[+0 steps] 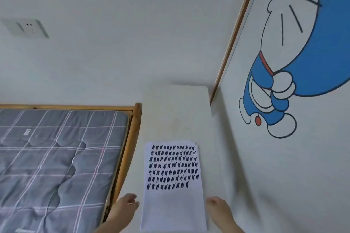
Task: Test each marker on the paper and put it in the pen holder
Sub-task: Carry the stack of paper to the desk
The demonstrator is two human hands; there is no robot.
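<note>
Left hand: our left hand [126,206] sits at the bottom of the frame, just beside the left edge of the paper. Its fingers look loosely curled and hold nothing; blur keeps us from saying more.
Right hand: our right hand [217,206] mirrors it at the right edge of the paper, fingers relaxed, nothing in them. The 2 hands are apart, with the sheet between them.
Paper: the paper [173,208] is a small stack of white sheets on the white desk [176,111], lower centre of the frame. Its long axis runs from the bottom edge up the frame, away from us. We see 7 rows of dark test strokes on the upper part; the lower part is blank.
Key relation: the blank strip lies directly between our hands, about as near to one as to the other, so we judge either could steady the sheet while the other writes.
Markers and pen holder: we see neither anywhere in the frame, so we cannot tell which way the reach must go.
Stage: we judge the sheet is being squared up before a test stroke.
Bed: a wooden-framed bed [130,138] with a grey checked mattress fills the lower left.
Wall: a socket [28,27] at upper left, a blue cartoon cat [303,53] at right.
</note>
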